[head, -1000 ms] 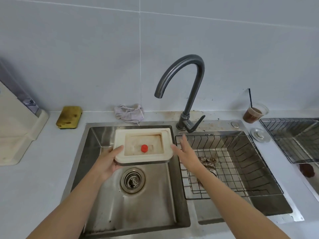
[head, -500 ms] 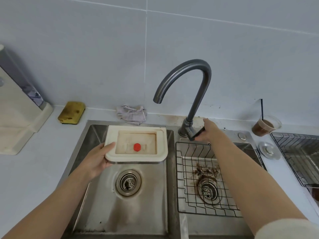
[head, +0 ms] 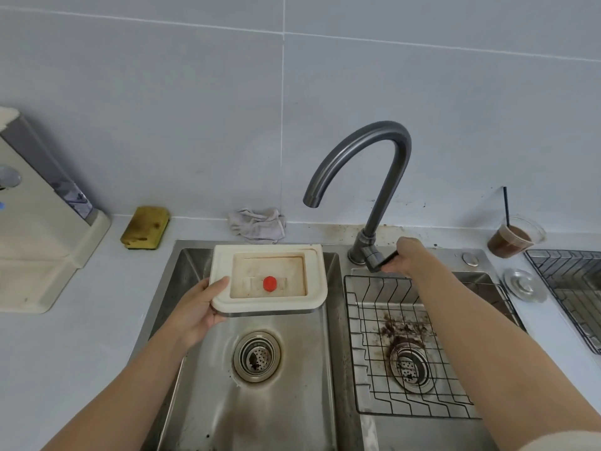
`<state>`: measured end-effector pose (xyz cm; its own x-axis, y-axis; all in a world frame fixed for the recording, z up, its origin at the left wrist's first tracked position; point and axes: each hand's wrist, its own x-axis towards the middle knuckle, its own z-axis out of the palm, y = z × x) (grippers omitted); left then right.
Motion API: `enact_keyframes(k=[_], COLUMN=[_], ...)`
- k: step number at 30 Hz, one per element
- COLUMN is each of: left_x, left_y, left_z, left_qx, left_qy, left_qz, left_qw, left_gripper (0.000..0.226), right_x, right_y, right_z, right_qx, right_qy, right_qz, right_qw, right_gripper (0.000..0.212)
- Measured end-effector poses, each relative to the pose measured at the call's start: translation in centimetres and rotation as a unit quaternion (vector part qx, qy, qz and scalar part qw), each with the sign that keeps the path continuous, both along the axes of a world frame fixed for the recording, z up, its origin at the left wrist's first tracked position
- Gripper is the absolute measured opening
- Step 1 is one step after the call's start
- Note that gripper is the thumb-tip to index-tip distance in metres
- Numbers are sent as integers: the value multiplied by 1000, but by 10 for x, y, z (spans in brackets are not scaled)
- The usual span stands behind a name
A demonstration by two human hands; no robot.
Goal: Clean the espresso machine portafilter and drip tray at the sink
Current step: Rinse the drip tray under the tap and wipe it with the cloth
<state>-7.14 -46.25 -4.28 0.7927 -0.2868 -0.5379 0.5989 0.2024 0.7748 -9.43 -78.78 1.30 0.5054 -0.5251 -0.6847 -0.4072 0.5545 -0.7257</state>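
My left hand [head: 198,307] grips the left edge of the cream drip tray [head: 224,271], which has a stained recess and a red float [head: 270,283] in its middle. The tray hangs level over the left sink basin [head: 208,405], below and left of the grey faucet spout [head: 310,200]. My right hand [head: 408,257] is closed on the dark faucet lever [head: 382,260] at the faucet's base. No water runs. No portafilter is in view.
A wire rack [head: 367,353] sits in the right basin over coffee grounds around its drain. A yellow sponge [head: 145,226] and a grey cloth [head: 257,223] lie behind the sink. The espresso machine [head: 39,242] stands at left, an iced coffee cup [head: 512,237] and another rack [head: 572,288] at right.
My right hand left the tray's right edge and moved up to the faucet lever, closing on it. The left hand alone now holds the tray over the left basin.
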Motion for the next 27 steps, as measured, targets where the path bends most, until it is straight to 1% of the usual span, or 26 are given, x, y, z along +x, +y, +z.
enact_keyframes(k=[5, 12, 14, 17, 19, 22, 24, 25, 27], left_x=[0, -1, -1, -1, -2, -3, -3, -4, -4], left_y=[4, 9, 10, 10, 10, 11, 12, 13, 14], left_z=[0, -2, -2, -2, -2, -2, -3, -3, -3], left_qx=[-2, -1, -2, -2, -3, -5, -7, -8, -10], left_qy=[9, 13, 13, 14, 14, 12, 12, 11, 10], left_qz=[2, 1, 2, 4, 5, 1, 1, 0, 4], left_qw=[1000, 1000, 1000, 1000, 1000, 1000, 1000, 1000, 1000], left_gripper=[34, 36, 36, 36, 35, 34, 33, 32, 28], right_x=[-4, -11, -11, -11, -13, -12, -15, -18, -26], right_y=[1, 9, 8, 7, 7, 5, 16, 24, 44], right_z=[-2, 8, 7, 3, 3, -7, -13, -17, -25], right_qx=[17, -1, 12, 6, 6, 29, 15, -18, -58], right_qy=[-21, -33, -34, -26, -19, -28, -7, 19, 38], right_qz=[-19, -22, -25, -18, -6, -18, 19, 66, 167], right_qw=[999, 999, 999, 999, 1000, 999, 1000, 997, 984], right_gripper=[47, 46, 43, 34, 38, 41, 36, 33, 41])
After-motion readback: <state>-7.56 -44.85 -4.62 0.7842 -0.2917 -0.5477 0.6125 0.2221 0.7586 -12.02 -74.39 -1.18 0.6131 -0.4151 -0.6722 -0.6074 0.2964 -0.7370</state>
